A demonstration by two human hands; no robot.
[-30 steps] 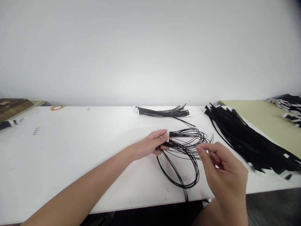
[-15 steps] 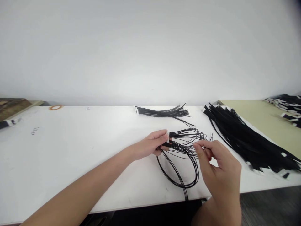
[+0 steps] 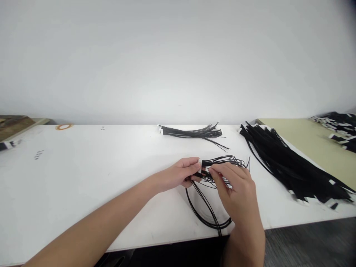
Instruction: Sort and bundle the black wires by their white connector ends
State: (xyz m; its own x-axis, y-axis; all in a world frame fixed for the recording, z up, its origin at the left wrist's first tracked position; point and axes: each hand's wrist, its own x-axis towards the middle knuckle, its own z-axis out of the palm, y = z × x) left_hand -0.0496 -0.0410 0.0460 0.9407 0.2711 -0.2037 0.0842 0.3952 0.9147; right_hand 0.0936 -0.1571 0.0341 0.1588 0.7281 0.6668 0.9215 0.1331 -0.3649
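My left hand [image 3: 187, 171] is closed on a white connector [image 3: 200, 165] at the end of a black wire harness [image 3: 214, 218]. Thin black wires fan out from the connector to the right, and others loop down over the table's front edge. Close to the connector, my right hand [image 3: 233, 185] is closed with thumb and forefinger pinched together. It overlaps the fanned wires; what sits in the pinch is too small to make out.
A small bundle of black wires with white ends [image 3: 191, 132] lies at the back of the white table [image 3: 78, 189]. A large pile of black cables [image 3: 289, 163] is at the right. An orange tape ring [image 3: 64, 127] lies back left. More cables [image 3: 339, 126] rest on the yellowish surface at far right.
My right hand has moved left, from the outer part of the fanned wires to beside the white connector. My left hand still grips the connector, slightly lower in view.
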